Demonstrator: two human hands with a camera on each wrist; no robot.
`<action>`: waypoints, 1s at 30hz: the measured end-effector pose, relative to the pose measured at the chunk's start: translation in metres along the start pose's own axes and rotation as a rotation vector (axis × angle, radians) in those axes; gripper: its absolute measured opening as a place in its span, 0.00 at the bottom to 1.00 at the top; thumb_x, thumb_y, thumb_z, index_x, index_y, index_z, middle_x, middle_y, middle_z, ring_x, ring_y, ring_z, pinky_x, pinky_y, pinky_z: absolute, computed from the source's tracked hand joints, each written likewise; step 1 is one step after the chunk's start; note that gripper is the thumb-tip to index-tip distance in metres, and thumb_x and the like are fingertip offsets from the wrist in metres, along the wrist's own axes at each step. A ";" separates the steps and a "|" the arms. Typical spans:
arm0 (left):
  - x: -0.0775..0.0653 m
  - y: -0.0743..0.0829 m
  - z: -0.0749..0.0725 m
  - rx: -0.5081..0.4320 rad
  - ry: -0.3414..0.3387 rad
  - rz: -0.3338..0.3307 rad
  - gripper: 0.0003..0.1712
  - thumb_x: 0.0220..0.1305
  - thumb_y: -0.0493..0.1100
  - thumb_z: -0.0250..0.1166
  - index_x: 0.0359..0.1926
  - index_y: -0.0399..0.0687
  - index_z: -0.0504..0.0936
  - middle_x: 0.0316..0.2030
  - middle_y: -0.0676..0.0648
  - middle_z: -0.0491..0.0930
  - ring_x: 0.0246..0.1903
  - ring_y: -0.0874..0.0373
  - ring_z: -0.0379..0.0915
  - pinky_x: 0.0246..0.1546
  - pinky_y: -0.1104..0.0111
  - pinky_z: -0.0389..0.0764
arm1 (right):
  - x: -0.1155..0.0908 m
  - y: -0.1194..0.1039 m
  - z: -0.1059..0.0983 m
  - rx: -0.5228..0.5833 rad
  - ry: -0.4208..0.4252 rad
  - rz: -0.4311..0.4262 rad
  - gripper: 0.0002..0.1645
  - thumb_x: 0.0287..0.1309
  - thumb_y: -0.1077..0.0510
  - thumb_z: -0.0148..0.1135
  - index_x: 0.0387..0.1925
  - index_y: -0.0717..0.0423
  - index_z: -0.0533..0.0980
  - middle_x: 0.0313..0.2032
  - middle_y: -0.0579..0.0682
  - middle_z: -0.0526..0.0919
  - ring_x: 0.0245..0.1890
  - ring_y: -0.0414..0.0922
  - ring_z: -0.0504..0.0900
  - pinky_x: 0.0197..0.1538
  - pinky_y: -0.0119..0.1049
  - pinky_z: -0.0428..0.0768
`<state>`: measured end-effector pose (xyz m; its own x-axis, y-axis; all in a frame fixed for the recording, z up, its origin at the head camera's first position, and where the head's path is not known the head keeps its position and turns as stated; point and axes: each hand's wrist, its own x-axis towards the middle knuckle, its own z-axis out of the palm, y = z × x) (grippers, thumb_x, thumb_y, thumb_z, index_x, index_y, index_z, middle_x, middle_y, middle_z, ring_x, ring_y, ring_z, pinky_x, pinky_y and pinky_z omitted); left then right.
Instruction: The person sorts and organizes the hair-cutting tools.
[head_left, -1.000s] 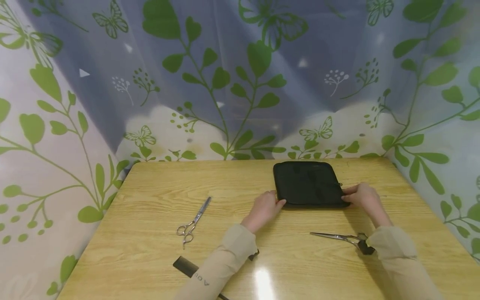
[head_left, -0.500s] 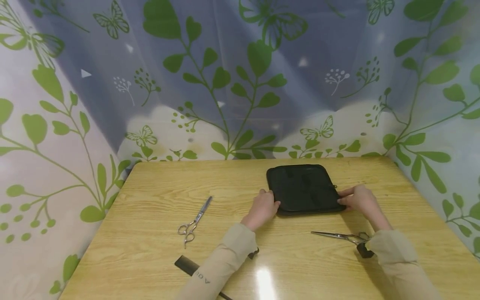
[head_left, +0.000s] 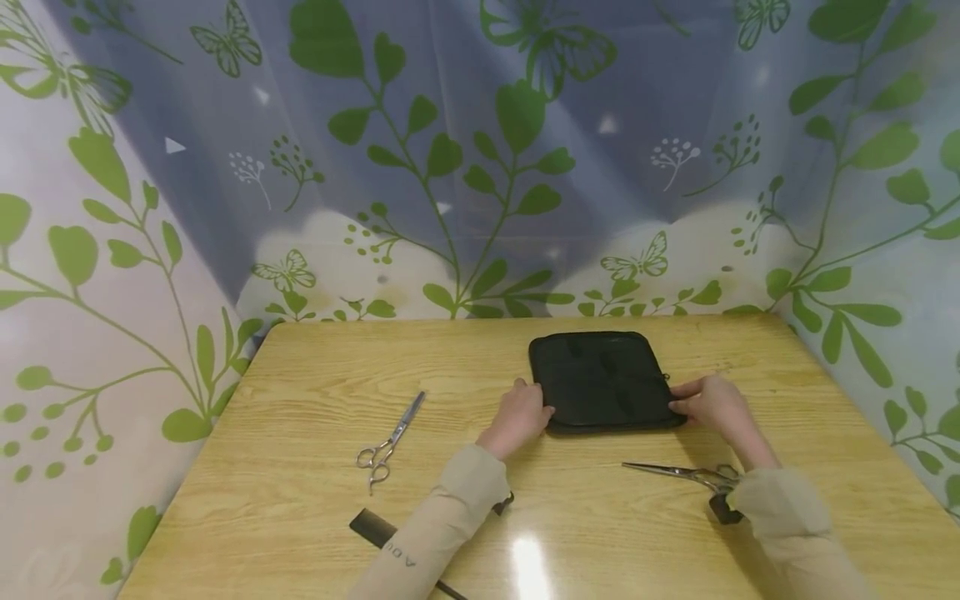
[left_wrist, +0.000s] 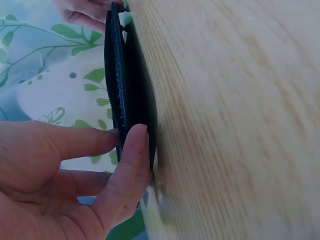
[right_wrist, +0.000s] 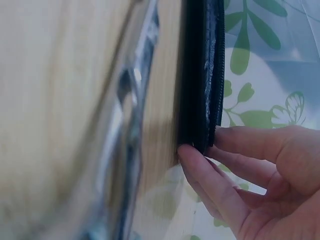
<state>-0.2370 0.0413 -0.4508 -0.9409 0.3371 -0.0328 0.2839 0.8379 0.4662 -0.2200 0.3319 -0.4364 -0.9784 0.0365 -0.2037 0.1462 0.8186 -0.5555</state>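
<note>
A flat black zippered case (head_left: 603, 379) lies toward the back of the wooden table, right of the middle. My left hand (head_left: 517, 417) holds its left front corner, thumb and fingers on opposite faces in the left wrist view. At the right front corner, my right hand (head_left: 716, 408) pinches the case between thumb and fingers. The right wrist view shows the zipper teeth along the case's edge (right_wrist: 217, 65). A small zipper pull hangs at the case's right side.
Silver scissors (head_left: 405, 421) lie left of my left hand. A second pair of scissors (head_left: 675, 472) sits in front of the case, beside my right sleeve. A black comb (head_left: 371, 527) is partly hidden under my left sleeve. A patterned curtain (head_left: 480, 208) stands behind the table.
The case has slid a little left and toward me with both hands on its front corners. The scissors and comb stay in place.
</note>
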 end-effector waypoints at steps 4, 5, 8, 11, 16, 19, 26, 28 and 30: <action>-0.003 -0.004 -0.001 -0.008 -0.023 -0.028 0.24 0.63 0.44 0.58 0.54 0.30 0.74 0.48 0.33 0.74 0.41 0.45 0.73 0.41 0.58 0.80 | -0.003 -0.005 0.004 -0.025 -0.003 0.001 0.26 0.55 0.55 0.62 0.52 0.67 0.74 0.49 0.70 0.77 0.27 0.45 0.83 0.43 0.55 0.78; -0.004 -0.004 -0.002 -0.016 -0.030 -0.037 0.25 0.63 0.44 0.58 0.55 0.30 0.73 0.49 0.33 0.73 0.41 0.45 0.73 0.41 0.58 0.80 | -0.004 -0.006 0.005 -0.028 -0.004 0.005 0.26 0.55 0.55 0.61 0.53 0.67 0.74 0.49 0.70 0.77 0.27 0.45 0.83 0.43 0.55 0.78; -0.006 -0.008 -0.004 -0.015 -0.037 -0.053 0.26 0.63 0.44 0.58 0.56 0.30 0.72 0.50 0.32 0.72 0.40 0.44 0.73 0.40 0.58 0.80 | -0.005 -0.010 0.007 -0.031 -0.012 0.012 0.27 0.56 0.55 0.61 0.53 0.68 0.73 0.49 0.70 0.77 0.27 0.45 0.82 0.44 0.55 0.78; -0.008 -0.011 -0.006 -0.010 -0.038 -0.054 0.25 0.63 0.44 0.58 0.56 0.29 0.72 0.49 0.32 0.72 0.38 0.45 0.73 0.38 0.59 0.81 | -0.007 -0.014 0.010 -0.021 -0.026 0.013 0.27 0.56 0.55 0.60 0.54 0.68 0.72 0.49 0.69 0.78 0.27 0.45 0.82 0.44 0.54 0.78; -0.012 -0.015 -0.010 0.004 -0.039 -0.053 0.21 0.63 0.43 0.59 0.51 0.30 0.76 0.46 0.33 0.74 0.35 0.47 0.72 0.36 0.58 0.81 | -0.011 -0.019 0.015 -0.029 -0.041 0.005 0.28 0.57 0.55 0.59 0.55 0.69 0.72 0.49 0.69 0.78 0.28 0.45 0.82 0.42 0.53 0.79; -0.014 -0.019 -0.012 0.003 -0.051 -0.059 0.21 0.63 0.43 0.58 0.51 0.30 0.75 0.45 0.34 0.73 0.37 0.47 0.72 0.40 0.58 0.80 | -0.013 -0.023 0.018 -0.059 -0.039 -0.016 0.27 0.57 0.55 0.59 0.54 0.69 0.72 0.48 0.68 0.79 0.28 0.44 0.82 0.43 0.54 0.78; -0.020 -0.029 -0.017 -0.022 -0.053 -0.078 0.26 0.63 0.42 0.58 0.58 0.30 0.70 0.51 0.32 0.72 0.43 0.46 0.71 0.48 0.58 0.77 | -0.019 -0.034 0.025 -0.098 -0.014 -0.060 0.26 0.56 0.54 0.60 0.52 0.68 0.74 0.46 0.66 0.81 0.26 0.43 0.82 0.42 0.53 0.79; -0.021 -0.033 -0.018 -0.015 -0.051 -0.080 0.26 0.63 0.43 0.58 0.58 0.31 0.70 0.52 0.32 0.72 0.45 0.47 0.70 0.50 0.58 0.76 | -0.021 -0.037 0.027 -0.091 -0.011 -0.064 0.25 0.56 0.54 0.60 0.52 0.67 0.75 0.45 0.66 0.81 0.25 0.43 0.82 0.40 0.52 0.79; -0.023 -0.036 -0.019 -0.017 -0.049 -0.082 0.26 0.63 0.43 0.59 0.58 0.31 0.71 0.52 0.33 0.72 0.45 0.47 0.70 0.50 0.58 0.76 | -0.023 -0.040 0.029 -0.080 -0.009 -0.066 0.25 0.55 0.55 0.61 0.51 0.68 0.75 0.43 0.65 0.83 0.25 0.43 0.81 0.39 0.51 0.80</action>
<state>-0.2292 -0.0049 -0.4503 -0.9506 0.2884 -0.1148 0.2026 0.8565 0.4747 -0.1994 0.2814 -0.4333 -0.9840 -0.0243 -0.1764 0.0687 0.8620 -0.5022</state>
